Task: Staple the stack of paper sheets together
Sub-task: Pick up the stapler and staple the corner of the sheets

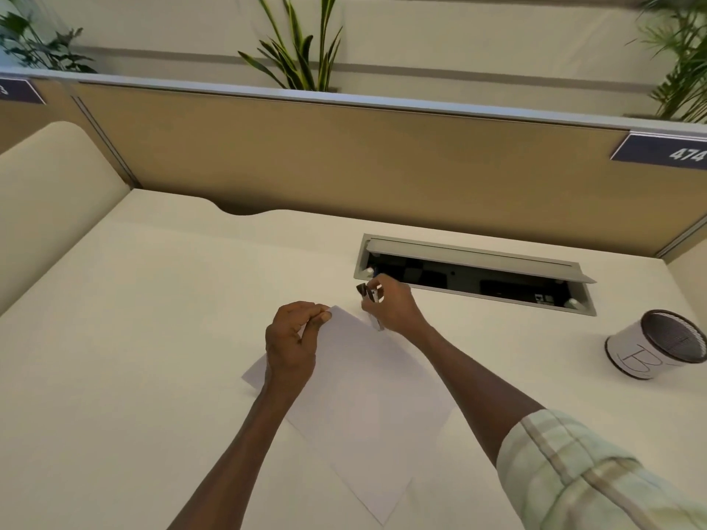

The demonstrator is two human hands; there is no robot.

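A stack of white paper sheets point(367, 395) lies turned diagonally on the cream desk point(153, 338). My left hand point(292, 346) pinches the stack's far corner between thumb and fingers. My right hand point(390, 306) is closed around a small dark and silver stapler point(370, 294), held at the stack's far right edge, close to the pinched corner. Much of the stapler is hidden inside the hand, so whether its jaws are around the paper is unclear.
An open cable tray point(474, 277) with a raised metal lid is sunk into the desk just behind my right hand. A white mesh pen cup point(654, 348) lies tilted at the far right. A tan partition point(344, 154) closes off the back.
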